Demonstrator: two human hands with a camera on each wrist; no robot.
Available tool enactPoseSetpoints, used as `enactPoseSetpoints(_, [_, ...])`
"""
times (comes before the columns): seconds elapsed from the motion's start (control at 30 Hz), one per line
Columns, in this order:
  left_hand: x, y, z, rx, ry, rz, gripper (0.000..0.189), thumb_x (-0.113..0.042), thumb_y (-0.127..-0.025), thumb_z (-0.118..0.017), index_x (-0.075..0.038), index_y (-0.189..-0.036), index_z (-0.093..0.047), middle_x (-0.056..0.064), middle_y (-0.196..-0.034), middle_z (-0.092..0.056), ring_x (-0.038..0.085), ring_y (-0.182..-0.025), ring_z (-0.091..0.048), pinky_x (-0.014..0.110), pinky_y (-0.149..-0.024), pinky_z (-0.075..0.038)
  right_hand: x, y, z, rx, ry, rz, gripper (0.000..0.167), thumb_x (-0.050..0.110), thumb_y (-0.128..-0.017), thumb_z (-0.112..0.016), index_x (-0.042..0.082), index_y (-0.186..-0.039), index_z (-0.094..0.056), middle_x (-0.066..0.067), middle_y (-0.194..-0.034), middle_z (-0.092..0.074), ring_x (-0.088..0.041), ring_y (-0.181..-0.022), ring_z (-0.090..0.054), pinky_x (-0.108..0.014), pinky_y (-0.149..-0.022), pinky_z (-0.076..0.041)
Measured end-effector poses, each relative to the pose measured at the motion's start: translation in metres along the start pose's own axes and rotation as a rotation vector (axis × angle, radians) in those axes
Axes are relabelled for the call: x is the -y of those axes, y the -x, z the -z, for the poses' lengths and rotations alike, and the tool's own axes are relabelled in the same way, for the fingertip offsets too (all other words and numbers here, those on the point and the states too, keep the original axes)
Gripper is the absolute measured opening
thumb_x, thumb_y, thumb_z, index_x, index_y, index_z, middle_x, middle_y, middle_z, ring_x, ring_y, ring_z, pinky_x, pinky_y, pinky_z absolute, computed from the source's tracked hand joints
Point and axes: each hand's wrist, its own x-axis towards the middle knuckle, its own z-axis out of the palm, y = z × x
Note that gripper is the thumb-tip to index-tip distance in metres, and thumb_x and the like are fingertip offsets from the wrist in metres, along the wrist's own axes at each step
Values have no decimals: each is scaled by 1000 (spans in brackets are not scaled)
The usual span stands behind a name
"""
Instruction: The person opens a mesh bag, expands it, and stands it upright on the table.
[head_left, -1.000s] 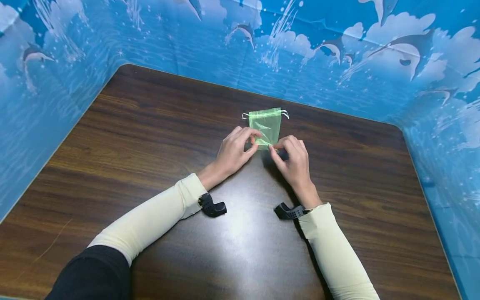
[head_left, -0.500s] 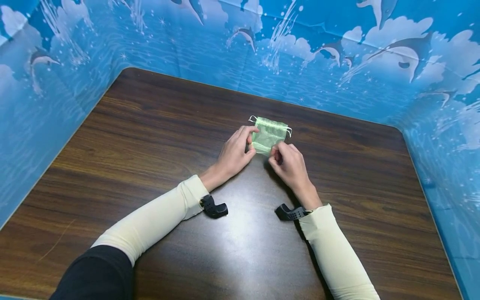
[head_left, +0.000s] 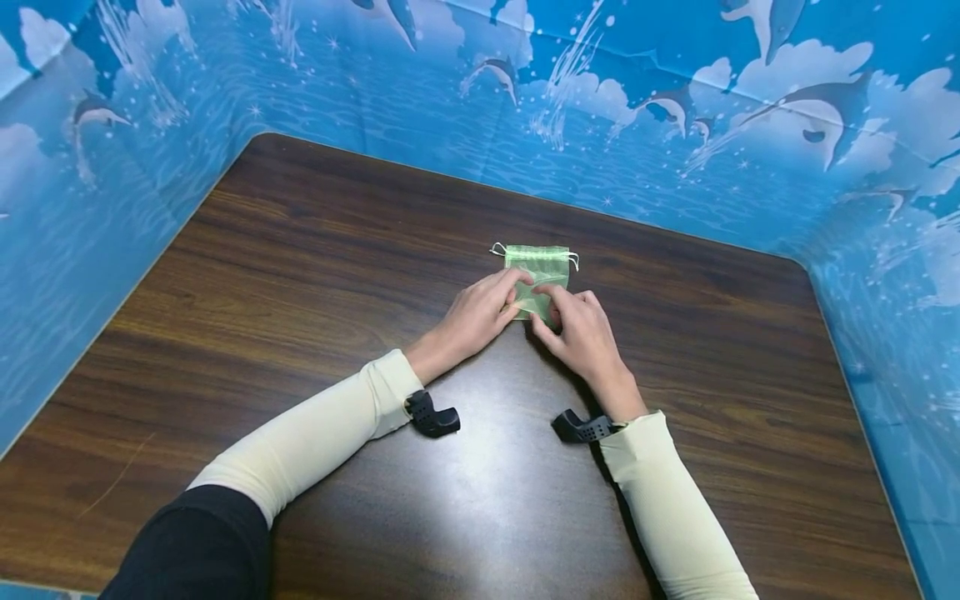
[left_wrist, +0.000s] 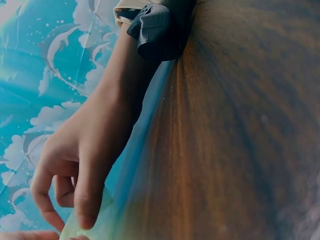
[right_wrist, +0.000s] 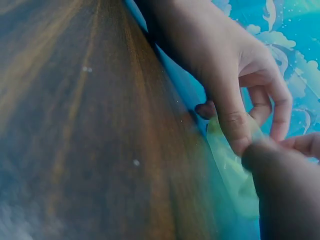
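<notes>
A small sheer green drawstring pouch (head_left: 546,268) with white cord loops lies at the middle back of the table, bottom edge toward me. At its lower left my left hand (head_left: 476,315) pinches the fabric, thumb at the near edge and index finger over the top. My right hand (head_left: 583,329) touches the lower right part, thumb and index finger spread apart. In the left wrist view, the right hand (left_wrist: 82,145) has its thumb over the pouch (left_wrist: 100,220). The right wrist view shows the left hand (right_wrist: 235,70) with its thumb on the green fabric (right_wrist: 225,165).
The dark wood-grain table (head_left: 337,225) has rounded back corners. A blue curtain printed with dolphins (head_left: 420,108) rises along its back and sides. Black wrist cameras (head_left: 433,415) sit on pale sleeves (head_left: 307,433).
The pouch tilted, then straightened, and sits slightly nearer to me. My right thumb and index finger have spread from a closed pinch. My left fingers have shifted right across the pouch.
</notes>
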Motion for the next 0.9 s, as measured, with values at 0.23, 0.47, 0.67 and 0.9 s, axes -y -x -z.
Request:
enactPoseSetpoints(0.23, [-2,2,2,8,-15,-104,32,-8,-100,-68,-12,-132,-62,3,-98,-64,17,-90,-59,34,-78,-52,0,0,-1,-59,42,27,27,3,-94,-68,7,-120,-65,0,-60,-50,-12,-52,-36,-44,-78,-45])
enactPoseSetpoints(0.47, [-6,3,0,14,-26,-115,40,4,-97,-59,-10,-134,-59,2,-91,-60,17,-90,-58,31,-73,-50,1,1,0,-86,82,15,33,-5,-86,-73,7,-114,-63,-2,-61,-53,-16,-52,-42,-44,-75,-43])
enactPoseSetpoints(0.67, [-7,3,-1,-21,-34,-86,47,8,-91,-57,-10,-134,-58,3,-100,-64,18,-90,-57,30,-71,-50,1,1,0,-83,97,-60,23,1,-89,-71,7,-110,-64,-1,-57,-51,-16,-49,-40,-45,-76,-43])
enactPoseSetpoints(0.9, [-6,2,0,38,8,-120,45,7,-94,-55,-9,-136,-58,3,-104,-62,17,-91,-55,31,-75,-48,-1,-1,2,-98,101,-72,25,21,-92,-71,7,-113,-67,-9,-84,-60,-29,-77,-51,-53,-88,-38])
